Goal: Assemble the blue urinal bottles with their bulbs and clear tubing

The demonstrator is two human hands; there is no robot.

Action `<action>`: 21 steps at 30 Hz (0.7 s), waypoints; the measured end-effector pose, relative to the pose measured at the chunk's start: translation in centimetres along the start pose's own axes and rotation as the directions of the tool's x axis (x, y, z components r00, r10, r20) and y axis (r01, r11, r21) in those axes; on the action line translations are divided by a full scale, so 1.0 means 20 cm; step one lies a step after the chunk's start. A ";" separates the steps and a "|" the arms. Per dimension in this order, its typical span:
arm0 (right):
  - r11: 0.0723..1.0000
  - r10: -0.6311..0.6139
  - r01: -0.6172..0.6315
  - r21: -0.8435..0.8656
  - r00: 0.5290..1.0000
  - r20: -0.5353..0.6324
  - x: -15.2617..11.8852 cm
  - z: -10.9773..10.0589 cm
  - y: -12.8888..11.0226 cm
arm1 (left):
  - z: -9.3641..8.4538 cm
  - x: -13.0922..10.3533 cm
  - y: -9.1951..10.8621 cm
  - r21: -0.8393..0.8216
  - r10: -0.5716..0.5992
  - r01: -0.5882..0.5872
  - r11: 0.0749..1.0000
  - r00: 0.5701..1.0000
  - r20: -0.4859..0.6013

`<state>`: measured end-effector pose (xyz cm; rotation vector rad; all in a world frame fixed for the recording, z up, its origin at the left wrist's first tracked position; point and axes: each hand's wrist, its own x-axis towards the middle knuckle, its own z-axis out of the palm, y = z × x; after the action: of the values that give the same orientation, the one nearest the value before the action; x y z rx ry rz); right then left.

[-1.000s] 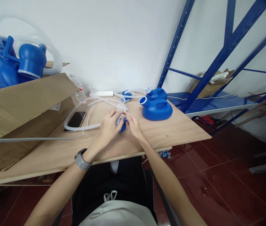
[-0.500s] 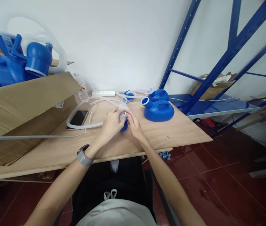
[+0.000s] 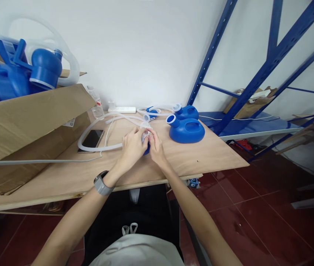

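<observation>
My left hand (image 3: 133,145) and my right hand (image 3: 157,147) meet over the table, fingers closed around one small blue plastic part (image 3: 147,149). A translucent whitish piece (image 3: 145,126) shows at its top, between my fingertips. Most of the blue part is hidden by the fingers. From beside my left hand a translucent hose (image 3: 105,148) loops leftward over a phone (image 3: 93,139) and back behind the hands. Just right of my right hand stands a blue urinal bottle (image 3: 187,131) with a side handle and tilted neck. A second blue bottle (image 3: 190,111) stands behind it.
At left, an open cardboard box (image 3: 34,107) holds several blue bottles and hoses. A power strip (image 3: 122,109), a clear bottle (image 3: 98,107) and another blue part with a hose (image 3: 151,111) lie by the wall. Blue shelving (image 3: 245,127) stands to the right.
My right hand has moved slightly left and closed in around the blue part, which now shows less between the fingers. The bottles and box stay put.
</observation>
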<state>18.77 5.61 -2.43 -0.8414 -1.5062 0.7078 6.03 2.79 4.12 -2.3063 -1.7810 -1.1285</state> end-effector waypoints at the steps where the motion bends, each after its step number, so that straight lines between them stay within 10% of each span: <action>1: 1.000 -0.008 0.007 -0.009 1.000 -0.016 -0.01 0.01 0.00 | 0.00 0.00 0.00 0.003 -0.001 0.001 1.000 1.000 -0.004; 21: 0.991 -0.074 0.090 -0.104 0.986 0.150 -0.01 -0.06 0.01 | 0.00 0.00 0.02 0.185 0.025 -0.024 0.982 1.000 -0.002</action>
<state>19.94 5.60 -2.57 -0.8191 -1.7148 0.6413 6.38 2.52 4.31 -2.2105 -1.7680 -0.9195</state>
